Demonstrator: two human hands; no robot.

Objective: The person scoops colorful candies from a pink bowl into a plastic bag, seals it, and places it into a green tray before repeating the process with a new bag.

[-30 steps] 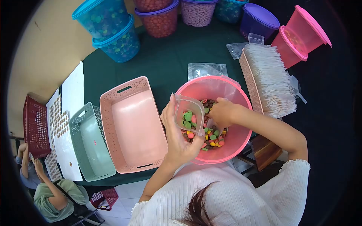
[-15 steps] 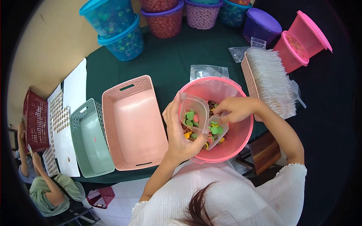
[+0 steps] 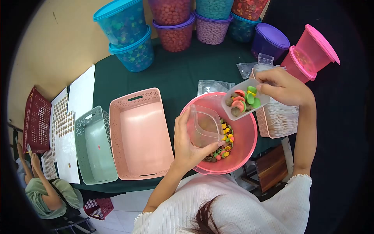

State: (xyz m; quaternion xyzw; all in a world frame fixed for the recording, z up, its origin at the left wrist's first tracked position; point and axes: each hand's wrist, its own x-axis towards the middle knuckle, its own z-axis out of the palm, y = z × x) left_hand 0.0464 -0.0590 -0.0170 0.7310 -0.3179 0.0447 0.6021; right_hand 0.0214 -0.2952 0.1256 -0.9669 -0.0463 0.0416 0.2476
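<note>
My left hand (image 3: pixel 187 146) holds a clear plastic pouch (image 3: pixel 204 123) over the left side of a large pink bucket (image 3: pixel 247 146). No pieces show inside the pouch. At the bucket's upper right rim, my right hand (image 3: pixel 282 85) grips a translucent scoop (image 3: pixel 246 99) filled with green, pink, yellow and brown pieces. More coloured pieces (image 3: pixel 226 148) lie at the bottom of the bucket, partly hidden by the pouch and my left hand.
Left of the bucket stand a pink basket (image 3: pixel 142 134) and a green basket (image 3: pixel 94 150). Lidded tubs (image 3: pixel 134 54) line the back. A basket of plastic bags (image 3: pixel 278 117) is at the right. Another person (image 3: pixel 50 195) sits at the far left.
My right hand has lifted the scoop out of the bucket, up and to the right, now full of pieces. The pieces seen at the pouch before no longer show there.
</note>
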